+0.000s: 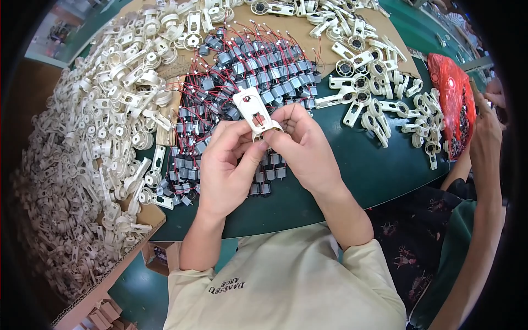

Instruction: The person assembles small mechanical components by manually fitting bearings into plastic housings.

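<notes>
A white plastic housing (pixel 248 102) with a slotted handle is held up between my two hands, above the small motors. Red wires show through its lower slot. My left hand (pixel 225 168) grips its near end from the left, thumb and fingers pinched together. From the other side, my right hand (pixel 308 148) closes on the same end, its thumb pressed against the rim. My fingers partly cover the round end, so what sits inside cannot be made out. Small grey motors (pixel 286 82) with red wires and white plugs lie in rows beneath and beyond my hands.
A large heap of white housings (pixel 118 104) fills the left side, spilling over a cardboard box (pixel 118 269). Housings with black round inserts (pixel 360 82) lie at the right on the green table (pixel 352 165). Beyond are a red plastic bag (pixel 448 82) and a co-worker's arm (pixel 484 181).
</notes>
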A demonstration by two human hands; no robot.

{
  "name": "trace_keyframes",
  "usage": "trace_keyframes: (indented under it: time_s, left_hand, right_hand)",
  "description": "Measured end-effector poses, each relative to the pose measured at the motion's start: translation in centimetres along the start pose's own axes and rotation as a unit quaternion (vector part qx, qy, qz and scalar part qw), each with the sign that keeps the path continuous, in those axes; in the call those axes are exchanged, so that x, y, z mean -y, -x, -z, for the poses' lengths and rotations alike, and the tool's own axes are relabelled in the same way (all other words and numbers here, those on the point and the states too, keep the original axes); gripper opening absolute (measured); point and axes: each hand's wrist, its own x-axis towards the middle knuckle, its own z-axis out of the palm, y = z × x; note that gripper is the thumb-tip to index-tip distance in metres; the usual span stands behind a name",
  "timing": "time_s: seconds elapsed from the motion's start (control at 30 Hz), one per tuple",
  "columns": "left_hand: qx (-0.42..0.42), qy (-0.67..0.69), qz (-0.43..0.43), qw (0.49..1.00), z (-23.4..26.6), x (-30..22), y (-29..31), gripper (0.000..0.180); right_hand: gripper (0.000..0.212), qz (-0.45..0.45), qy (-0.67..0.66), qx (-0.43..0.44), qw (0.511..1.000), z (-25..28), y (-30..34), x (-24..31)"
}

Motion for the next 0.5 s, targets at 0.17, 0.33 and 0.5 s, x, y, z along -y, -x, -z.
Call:
trace_keyframes:
  time_s: [0.17,0.33,0.5]
  left_hand:
    - [-0.017,0.026,0.035,0.999,0.0,0.5,0.0,0.024]
    - [0.005,-0.088,-0.016,0.996,0.2,0.0,-0.1,0.025]
    - [0.008,0.102,0.093,0.990,1.3,-0.8,-0.4,0.028]
  right_hand:
    - [0.020,-0.009,0.000,0.008,1.000,0.0,-0.1,0.4]
    - [0.022,-0.004,0.026,-0.001,1.000,0.1,-0.4,0.0]
    - [0.027,0.011,-0.031,0.104,0.994,0.8,-0.5,0.8]
